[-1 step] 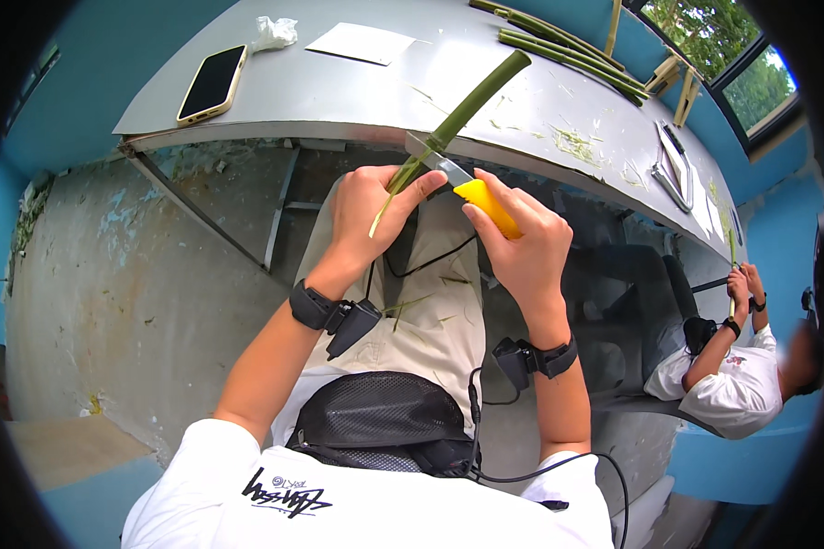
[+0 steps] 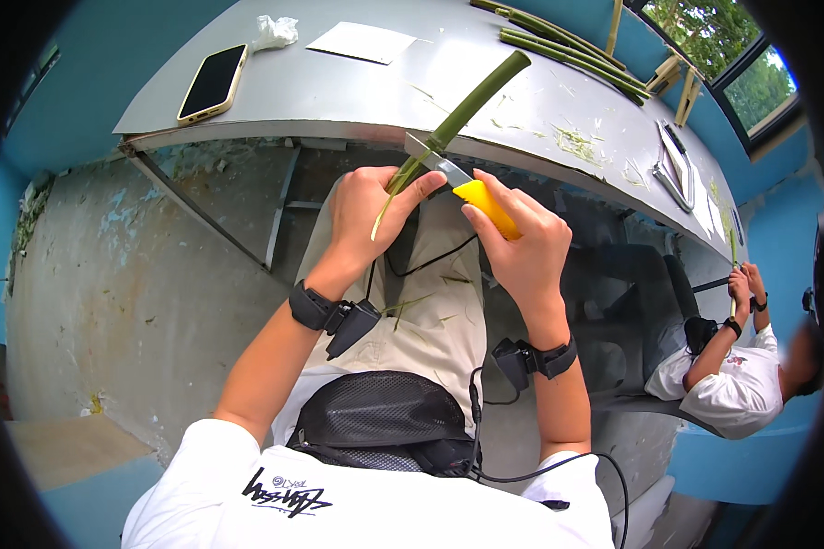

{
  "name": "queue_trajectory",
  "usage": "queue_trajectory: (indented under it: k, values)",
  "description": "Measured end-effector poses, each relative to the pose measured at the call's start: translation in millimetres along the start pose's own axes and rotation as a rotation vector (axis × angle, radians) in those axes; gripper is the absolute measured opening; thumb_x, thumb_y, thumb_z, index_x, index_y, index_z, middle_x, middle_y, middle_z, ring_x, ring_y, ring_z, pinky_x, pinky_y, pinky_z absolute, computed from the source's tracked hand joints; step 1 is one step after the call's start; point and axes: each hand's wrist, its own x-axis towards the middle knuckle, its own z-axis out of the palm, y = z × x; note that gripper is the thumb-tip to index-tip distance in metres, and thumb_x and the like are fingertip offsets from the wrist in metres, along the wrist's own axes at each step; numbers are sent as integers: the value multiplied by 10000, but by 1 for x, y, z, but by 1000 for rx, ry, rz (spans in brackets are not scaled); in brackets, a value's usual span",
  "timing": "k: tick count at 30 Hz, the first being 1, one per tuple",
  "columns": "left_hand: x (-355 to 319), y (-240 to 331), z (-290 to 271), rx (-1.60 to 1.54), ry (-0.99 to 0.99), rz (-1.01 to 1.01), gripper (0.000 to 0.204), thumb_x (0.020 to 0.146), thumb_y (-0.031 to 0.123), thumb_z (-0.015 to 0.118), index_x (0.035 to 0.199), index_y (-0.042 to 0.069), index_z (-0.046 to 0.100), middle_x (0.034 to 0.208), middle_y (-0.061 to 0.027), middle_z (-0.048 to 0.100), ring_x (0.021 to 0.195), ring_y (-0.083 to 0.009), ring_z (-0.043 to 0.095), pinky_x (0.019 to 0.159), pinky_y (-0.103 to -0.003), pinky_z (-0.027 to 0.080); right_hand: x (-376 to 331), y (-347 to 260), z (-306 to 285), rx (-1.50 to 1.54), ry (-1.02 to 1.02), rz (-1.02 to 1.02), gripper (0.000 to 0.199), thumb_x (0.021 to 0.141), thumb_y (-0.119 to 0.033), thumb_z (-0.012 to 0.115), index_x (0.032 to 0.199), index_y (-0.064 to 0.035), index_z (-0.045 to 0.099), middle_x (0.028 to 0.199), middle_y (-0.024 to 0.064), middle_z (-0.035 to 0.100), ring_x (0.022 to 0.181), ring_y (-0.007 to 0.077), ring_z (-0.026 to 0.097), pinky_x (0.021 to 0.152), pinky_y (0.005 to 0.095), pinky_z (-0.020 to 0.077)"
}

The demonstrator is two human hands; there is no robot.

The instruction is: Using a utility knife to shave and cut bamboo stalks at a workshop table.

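The left hand (image 2: 366, 212) is closed around the low end of a round green bamboo stick (image 2: 479, 99) slanting over the shiny grey table (image 2: 330, 99), and the right hand (image 2: 531, 236) grips a yellow-handled metal knife (image 2: 485, 207) across it, bottom seemingly part-shaved, top looking uncut.

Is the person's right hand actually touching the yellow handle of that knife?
Touching. The head view shows the right hand closed on the knife's yellow handle, gripping it between thumb and fingers.
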Motion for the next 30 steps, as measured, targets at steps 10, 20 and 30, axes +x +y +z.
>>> queue_trajectory:
  k: [10,20,30]
  values:
    - [6,0,3,-605,-285,-15,407,1000,452,739,929,58,664,737,59,557,603,-20,435,537,-217,323,-1,1,2,6,33,8,429,860,-312,837,1272,-207,773,740,22,656,578,224,632,545,340,483]
    - [10,-10,11,-526,-302,-7,508,1011,505,718,863,21,673,676,82,431,655,-39,338,558,-272,291,2,7,0,-30,0,-19,442,863,-319,834,1288,-222,763,737,14,639,575,221,626,536,340,476]
    - [6,-4,14,-432,-214,12,515,1016,498,717,738,94,558,683,115,394,647,-20,311,548,-256,246,2,4,-2,-69,11,-28,443,862,-319,836,1287,-216,765,737,15,631,565,220,612,530,345,470]
